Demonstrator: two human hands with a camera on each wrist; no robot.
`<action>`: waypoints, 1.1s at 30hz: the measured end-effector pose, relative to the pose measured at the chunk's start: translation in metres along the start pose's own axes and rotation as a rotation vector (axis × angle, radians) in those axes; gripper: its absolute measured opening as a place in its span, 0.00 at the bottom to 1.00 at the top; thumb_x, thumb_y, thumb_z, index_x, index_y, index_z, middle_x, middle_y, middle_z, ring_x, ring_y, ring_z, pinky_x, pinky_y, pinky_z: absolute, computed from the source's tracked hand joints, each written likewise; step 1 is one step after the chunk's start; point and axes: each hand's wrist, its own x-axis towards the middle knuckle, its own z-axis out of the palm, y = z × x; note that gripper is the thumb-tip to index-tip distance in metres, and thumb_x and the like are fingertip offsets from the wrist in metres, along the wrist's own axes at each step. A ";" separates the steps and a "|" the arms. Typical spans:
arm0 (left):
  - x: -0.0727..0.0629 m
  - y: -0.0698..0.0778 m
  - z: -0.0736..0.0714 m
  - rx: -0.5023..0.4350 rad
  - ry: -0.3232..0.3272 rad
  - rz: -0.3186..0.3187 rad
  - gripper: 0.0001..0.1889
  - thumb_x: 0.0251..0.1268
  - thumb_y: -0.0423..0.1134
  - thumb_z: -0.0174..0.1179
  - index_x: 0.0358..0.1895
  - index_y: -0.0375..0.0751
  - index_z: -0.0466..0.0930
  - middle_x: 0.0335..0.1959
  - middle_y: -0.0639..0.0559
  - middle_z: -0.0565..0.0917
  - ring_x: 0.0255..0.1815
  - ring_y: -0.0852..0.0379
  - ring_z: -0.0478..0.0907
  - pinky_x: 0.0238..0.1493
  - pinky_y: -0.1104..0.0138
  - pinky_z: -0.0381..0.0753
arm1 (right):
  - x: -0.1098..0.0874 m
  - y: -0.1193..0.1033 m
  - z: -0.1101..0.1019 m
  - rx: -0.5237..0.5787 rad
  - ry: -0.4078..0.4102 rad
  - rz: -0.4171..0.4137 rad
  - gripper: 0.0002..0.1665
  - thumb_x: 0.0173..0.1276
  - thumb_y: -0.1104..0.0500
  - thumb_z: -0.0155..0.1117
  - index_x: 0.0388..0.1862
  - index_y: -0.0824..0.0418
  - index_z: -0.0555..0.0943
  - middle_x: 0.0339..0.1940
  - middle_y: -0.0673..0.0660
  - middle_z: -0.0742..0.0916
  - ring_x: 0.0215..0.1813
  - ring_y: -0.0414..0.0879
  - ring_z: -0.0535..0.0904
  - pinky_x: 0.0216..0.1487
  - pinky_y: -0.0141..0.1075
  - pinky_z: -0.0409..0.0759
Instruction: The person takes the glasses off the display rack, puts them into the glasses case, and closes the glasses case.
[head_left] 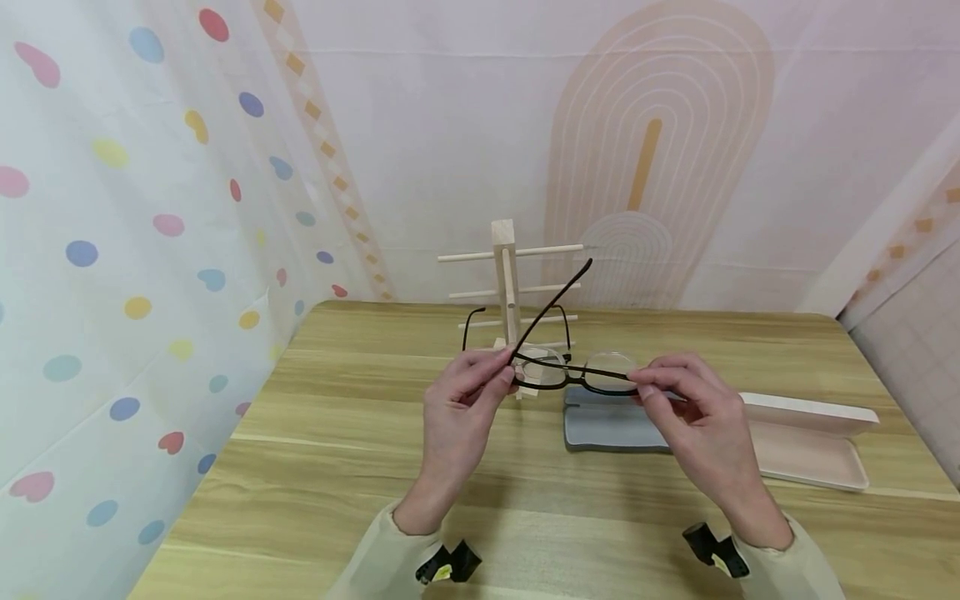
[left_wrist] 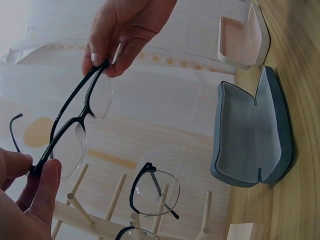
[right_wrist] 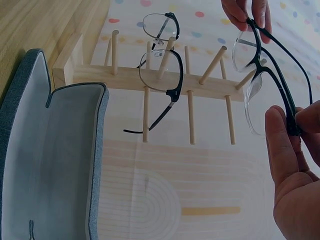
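A pair of black-rimmed eyeglasses (head_left: 575, 380) is held between both hands above the table. The left hand (head_left: 459, 417) pinches its left corner at the hinge, thumb and fingers on either side. At the opposite corner the right hand (head_left: 705, 429) pinches the frame with thumb and fingers. One temple arm (head_left: 555, 302) sticks up and away from the left corner; the other lies folded across behind the lenses. Behind them a wooden display stand (head_left: 504, 237) with pegs bears a second pair of glasses (right_wrist: 175, 95), its lower part partly hidden in the head view.
An opened blue-grey glasses case (head_left: 615, 432) lies beyond the right hand, partly covered by it. Right of that lies an opened pale pink case (head_left: 813, 457). The wooden table (head_left: 300, 467) ends at a patterned curtain (head_left: 450, 150) behind.
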 end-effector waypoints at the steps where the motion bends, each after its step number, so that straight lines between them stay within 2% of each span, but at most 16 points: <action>1: 0.000 0.000 0.000 -0.003 0.002 -0.007 0.13 0.66 0.19 0.63 0.53 0.22 0.85 0.47 0.31 0.83 0.41 0.59 0.86 0.43 0.67 0.88 | 0.000 0.000 0.000 0.001 0.001 -0.002 0.12 0.65 0.82 0.63 0.44 0.73 0.87 0.44 0.55 0.83 0.41 0.39 0.87 0.42 0.28 0.86; 11: -0.003 0.005 -0.002 0.018 0.004 -0.095 0.09 0.65 0.21 0.66 0.47 0.26 0.88 0.44 0.41 0.85 0.38 0.58 0.87 0.41 0.65 0.89 | -0.001 0.001 0.000 -0.003 0.007 -0.047 0.15 0.65 0.82 0.62 0.45 0.72 0.87 0.44 0.56 0.83 0.40 0.39 0.87 0.41 0.26 0.85; 25: -0.004 0.004 -0.004 0.087 -0.022 -0.083 0.07 0.66 0.25 0.67 0.44 0.33 0.91 0.42 0.46 0.85 0.38 0.56 0.86 0.41 0.65 0.89 | -0.001 0.001 0.001 -0.020 0.013 -0.039 0.15 0.65 0.82 0.63 0.45 0.70 0.88 0.44 0.55 0.83 0.40 0.38 0.87 0.39 0.25 0.85; 33: -0.005 0.003 -0.004 0.114 -0.020 -0.078 0.06 0.65 0.26 0.68 0.42 0.34 0.92 0.42 0.48 0.85 0.38 0.57 0.86 0.41 0.70 0.87 | 0.000 0.001 0.000 -0.021 0.006 -0.040 0.15 0.66 0.81 0.62 0.45 0.70 0.88 0.45 0.55 0.83 0.40 0.38 0.88 0.39 0.25 0.85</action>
